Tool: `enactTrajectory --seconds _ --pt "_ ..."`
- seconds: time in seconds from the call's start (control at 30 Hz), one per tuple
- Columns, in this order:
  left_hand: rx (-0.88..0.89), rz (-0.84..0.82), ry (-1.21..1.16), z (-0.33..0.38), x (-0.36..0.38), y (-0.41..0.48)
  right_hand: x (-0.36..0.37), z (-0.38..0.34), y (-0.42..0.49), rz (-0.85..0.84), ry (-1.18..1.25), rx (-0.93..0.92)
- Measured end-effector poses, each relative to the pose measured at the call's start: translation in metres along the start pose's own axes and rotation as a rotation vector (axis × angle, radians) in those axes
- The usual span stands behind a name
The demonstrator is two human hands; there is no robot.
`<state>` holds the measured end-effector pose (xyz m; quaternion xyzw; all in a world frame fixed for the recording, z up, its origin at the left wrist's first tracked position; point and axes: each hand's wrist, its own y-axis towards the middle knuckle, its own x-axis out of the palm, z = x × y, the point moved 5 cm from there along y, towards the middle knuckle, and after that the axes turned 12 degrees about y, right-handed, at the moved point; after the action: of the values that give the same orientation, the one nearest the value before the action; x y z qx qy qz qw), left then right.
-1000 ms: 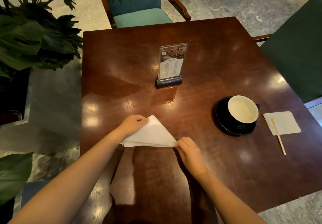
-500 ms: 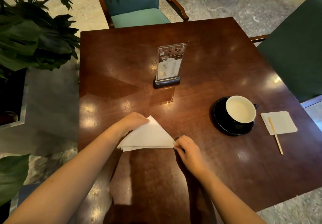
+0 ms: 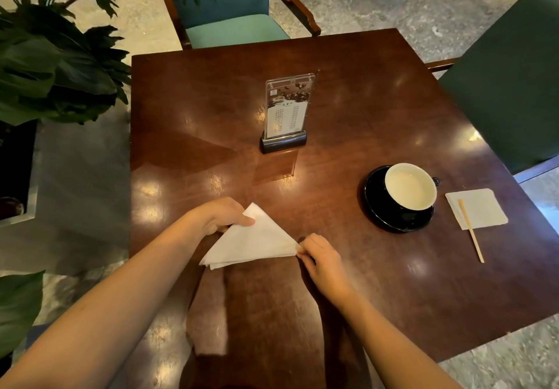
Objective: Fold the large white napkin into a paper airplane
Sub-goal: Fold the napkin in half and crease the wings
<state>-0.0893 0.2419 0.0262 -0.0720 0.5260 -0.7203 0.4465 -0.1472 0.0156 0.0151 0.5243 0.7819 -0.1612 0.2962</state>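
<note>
The large white napkin (image 3: 252,243) lies folded into a layered triangle on the dark wooden table (image 3: 348,110), near the front edge. Its top point faces away from me. My left hand (image 3: 222,214) grips the upper left edge, with the thumb on top of the paper and the fingers tucked under. My right hand (image 3: 322,257) pinches the right corner between fingertips. The left corner shows several loose layers and looks slightly lifted off the wood.
A menu card in a black stand (image 3: 286,113) is upright mid-table. A black cup with saucer (image 3: 402,198) sits to the right, beside a small napkin (image 3: 478,208) with a wooden stirrer (image 3: 472,231). Chairs (image 3: 230,4) and a leafy plant (image 3: 51,55) surround the table.
My left hand has shifted onto the napkin's upper left edge and taken hold of it. The napkin's left side has tilted down and lifted a little. My right hand keeps its pinch.
</note>
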Motion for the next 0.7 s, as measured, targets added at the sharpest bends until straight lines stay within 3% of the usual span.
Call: enactTrajectory --seconds 0.23,0.37,0.47,0.6,0.7 --pt "0.147 0.293 0.055 0.003 0.003 -0.004 0.001 0.002 -0.004 0.020 0.004 0.019" --pt "0.224 0.366 -0.197 -0.010 0.010 -0.002 0.002 0.004 -0.008 0.030 0.012 0.052" --pt "0.255 0.366 -0.318 -0.014 0.015 -0.009 -0.002 0.002 -0.007 -0.001 0.021 0.061" --pt "0.383 0.343 -0.156 0.001 0.018 -0.024 -0.019 -0.011 0.015 -0.014 -0.061 0.189" --pt "0.536 0.292 -0.073 0.021 0.026 -0.038 -0.013 -0.036 0.049 -0.249 0.084 0.253"
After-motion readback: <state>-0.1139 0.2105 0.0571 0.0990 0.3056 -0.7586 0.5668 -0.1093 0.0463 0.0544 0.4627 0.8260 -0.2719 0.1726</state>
